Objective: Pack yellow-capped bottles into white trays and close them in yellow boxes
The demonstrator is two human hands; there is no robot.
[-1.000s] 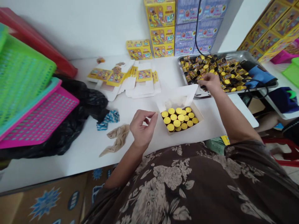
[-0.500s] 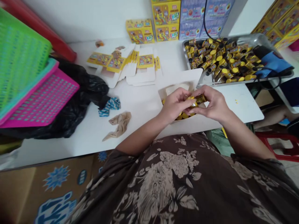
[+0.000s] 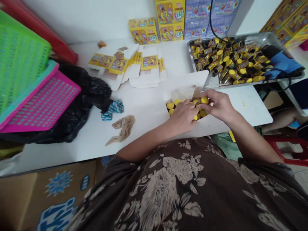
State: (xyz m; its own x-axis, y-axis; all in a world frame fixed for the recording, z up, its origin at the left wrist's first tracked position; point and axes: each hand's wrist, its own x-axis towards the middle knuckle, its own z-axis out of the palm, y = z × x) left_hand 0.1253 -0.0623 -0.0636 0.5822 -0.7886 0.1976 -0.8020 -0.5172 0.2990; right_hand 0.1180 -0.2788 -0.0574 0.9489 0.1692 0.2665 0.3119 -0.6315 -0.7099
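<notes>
A small open white carton [image 3: 185, 84] sits on the white table in front of me, packed with upright yellow-capped tubes [image 3: 171, 105]. My left hand [image 3: 183, 116] rests curled over the tubes in the carton, fingers pressed together on them. My right hand [image 3: 217, 104] pinches a yellow-capped tube [image 3: 204, 100] at the carton's right side, just above the others. The two hands almost touch over the carton. Part of the carton's contents is hidden under my hands.
A metal tray [image 3: 211, 82] heaped with loose tubes and a blue heat gun [image 3: 280, 61] stands at the right. Flat yellow carton blanks [image 3: 134, 64] lie behind. Coloured plastic baskets [image 3: 36, 93] and a black bag [image 3: 84, 102] fill the left. Rags [image 3: 121, 126] lie near the front edge.
My right hand came back from the metal tray with tubes and met the left over the carton. Both hands have since lowered into the carton.
</notes>
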